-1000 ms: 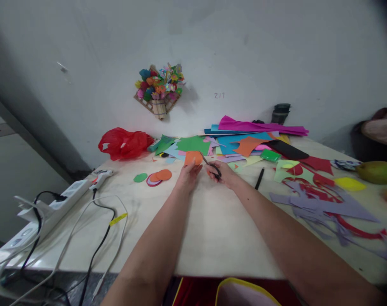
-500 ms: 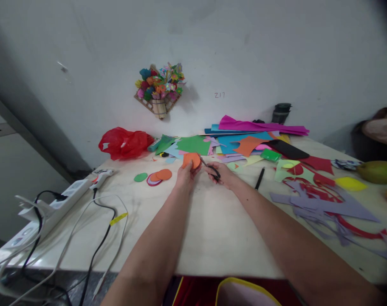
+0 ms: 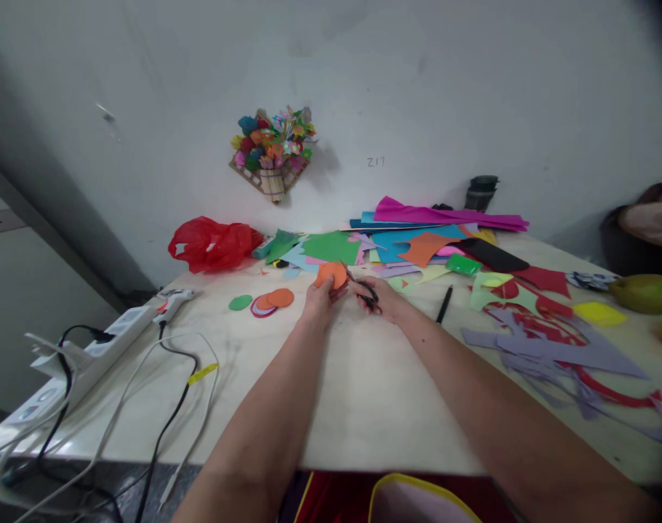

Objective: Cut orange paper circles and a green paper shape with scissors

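Observation:
Orange paper (image 3: 335,274) with a rounded edge is pinched between the thumb and fingers of my left hand (image 3: 320,299), above the middle of the table. My right hand (image 3: 382,297) is closed around the dark handles of a pair of scissors (image 3: 368,290). The blades point up and left at the paper's right edge; whether they stand apart is too small to tell. Left of my hands lie cut orange circles (image 3: 280,298), overlapping a purple and red one, with a green circle (image 3: 240,302) beside them.
Coloured sheets (image 3: 331,248) are piled along the wall, near a red plastic bag (image 3: 216,245). Purple and red scraps (image 3: 559,349) cover the right side, past a black pen (image 3: 445,304). A white power strip (image 3: 91,356) with loose cables runs down the left edge.
The orange paper has turned and shifted slightly to the right in my left hand, and its edge looks rounder. My right hand and the scissors have barely moved.

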`<state>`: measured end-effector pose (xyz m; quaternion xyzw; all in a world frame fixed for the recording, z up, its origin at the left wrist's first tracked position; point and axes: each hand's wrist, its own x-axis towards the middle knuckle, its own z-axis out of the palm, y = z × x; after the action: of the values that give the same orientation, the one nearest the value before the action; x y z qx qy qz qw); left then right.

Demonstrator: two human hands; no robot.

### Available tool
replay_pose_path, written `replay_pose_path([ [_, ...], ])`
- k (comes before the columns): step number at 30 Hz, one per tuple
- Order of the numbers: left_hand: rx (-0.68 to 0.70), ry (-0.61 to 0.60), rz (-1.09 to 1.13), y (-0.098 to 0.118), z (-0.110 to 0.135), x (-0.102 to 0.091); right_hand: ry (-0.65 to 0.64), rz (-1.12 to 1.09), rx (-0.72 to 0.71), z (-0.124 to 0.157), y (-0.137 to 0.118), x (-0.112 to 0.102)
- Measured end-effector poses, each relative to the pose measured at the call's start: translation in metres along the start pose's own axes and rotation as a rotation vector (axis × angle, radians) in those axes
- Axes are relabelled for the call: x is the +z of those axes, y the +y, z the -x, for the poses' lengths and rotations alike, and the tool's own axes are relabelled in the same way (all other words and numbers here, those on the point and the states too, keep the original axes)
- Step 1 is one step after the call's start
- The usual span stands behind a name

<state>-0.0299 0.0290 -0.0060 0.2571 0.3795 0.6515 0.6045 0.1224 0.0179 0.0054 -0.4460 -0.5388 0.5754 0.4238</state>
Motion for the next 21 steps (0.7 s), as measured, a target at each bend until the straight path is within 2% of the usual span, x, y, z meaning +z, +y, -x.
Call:
replay_pose_path([
  [13,-0.013,0.017,-0.054,0.0034,0.0037,0.0027,0.009,0.007,-0.02,0.0004,-0.0008,-0.0007],
  [21,-0.007,0.033,-0.029,0.0017,0.0005,0.0008,0.039,-0.074,0.025,-0.0002,-0.0034,0.0034],
])
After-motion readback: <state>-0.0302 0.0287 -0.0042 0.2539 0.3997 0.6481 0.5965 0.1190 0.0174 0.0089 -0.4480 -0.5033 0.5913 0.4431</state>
